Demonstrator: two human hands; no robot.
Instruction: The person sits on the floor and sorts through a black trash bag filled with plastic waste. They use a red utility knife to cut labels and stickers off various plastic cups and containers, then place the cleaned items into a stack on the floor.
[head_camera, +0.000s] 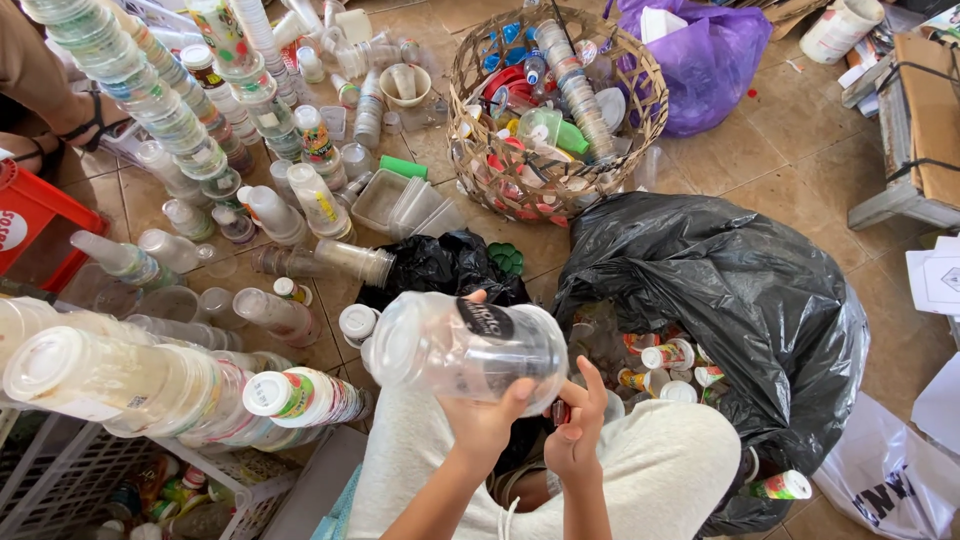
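A clear plastic cup (470, 345) with a dark round label lies on its side above my lap. My left hand (488, 422) grips it from below, and a fingertip shows over its top. My right hand (578, 432) is beside it at the cup's wide end, with one finger stretched up against the rim. Something small, red and dark sits between the two hands; I cannot tell what it is or which hand holds it. Just to the right, an open black rubbish bag (720, 290) holds several small printed cups (668, 356).
Long stacks of nested plastic cups (150, 385) lie and stand on the tiled floor to the left. A wicker basket (468, 62) of bottles and a purple bag (712, 52) are at the back. Also here are a red crate (28, 215), a white wire basket (60, 472) and another person's sandalled foot (72, 120).
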